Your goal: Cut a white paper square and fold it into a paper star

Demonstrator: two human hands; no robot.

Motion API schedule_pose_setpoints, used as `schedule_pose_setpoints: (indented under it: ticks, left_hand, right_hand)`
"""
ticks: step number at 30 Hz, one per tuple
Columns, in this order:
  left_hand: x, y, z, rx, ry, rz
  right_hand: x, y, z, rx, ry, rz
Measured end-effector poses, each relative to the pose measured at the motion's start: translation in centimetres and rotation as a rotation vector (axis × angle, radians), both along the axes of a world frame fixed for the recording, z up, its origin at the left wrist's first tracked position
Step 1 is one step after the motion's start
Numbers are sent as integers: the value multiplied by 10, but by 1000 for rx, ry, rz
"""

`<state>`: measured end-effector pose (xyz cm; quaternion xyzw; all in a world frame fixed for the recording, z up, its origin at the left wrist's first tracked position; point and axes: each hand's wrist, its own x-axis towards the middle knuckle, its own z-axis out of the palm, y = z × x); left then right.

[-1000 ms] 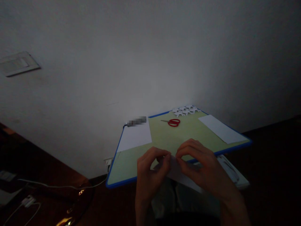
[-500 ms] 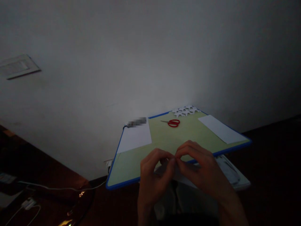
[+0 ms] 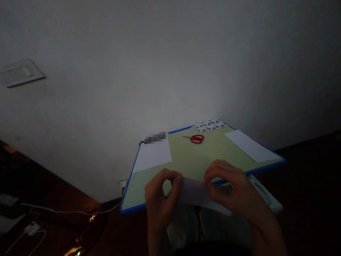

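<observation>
Between my two hands hangs a white sheet of paper (image 3: 195,193), just off the near edge of the table and above my lap. My left hand (image 3: 163,197) pinches its upper left corner between thumb and fingers. Along the top edge, farther right, my right hand (image 3: 229,185) is closed in a pinch on the paper. Part of the sheet's right side is hidden behind the right hand. Beyond the hands, red-handled scissors (image 3: 196,139) lie on the table, blades pointing left.
The green tabletop (image 3: 186,156) has a blue rim and stands against the wall. Several folded white paper pieces (image 3: 210,125) sit at its back. White sheets lie at the left (image 3: 153,154) and right (image 3: 250,145). A white cable (image 3: 74,212) runs at lower left.
My hands were together at the paper's top edge and have moved apart, the left hand going left and the right slightly right. More of the sheet now shows between them.
</observation>
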<state>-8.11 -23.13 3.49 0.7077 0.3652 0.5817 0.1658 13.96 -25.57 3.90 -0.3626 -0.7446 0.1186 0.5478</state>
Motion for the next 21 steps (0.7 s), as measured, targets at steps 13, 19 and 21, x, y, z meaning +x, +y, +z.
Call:
schedule_pose_setpoints:
  ticks: [13,19,21]
  left_hand:
    - [-34,-1,11,-67,-279,315]
    - [-58,3,2,-66,-382,481]
    - [-66,4,-1,-59,-437,516]
  right_hand:
    - [45,2,-25,-118,-41,-20]
    - [65,2,-34,-69,0,-163]
    - [73,3,-37,-16,40,-276]
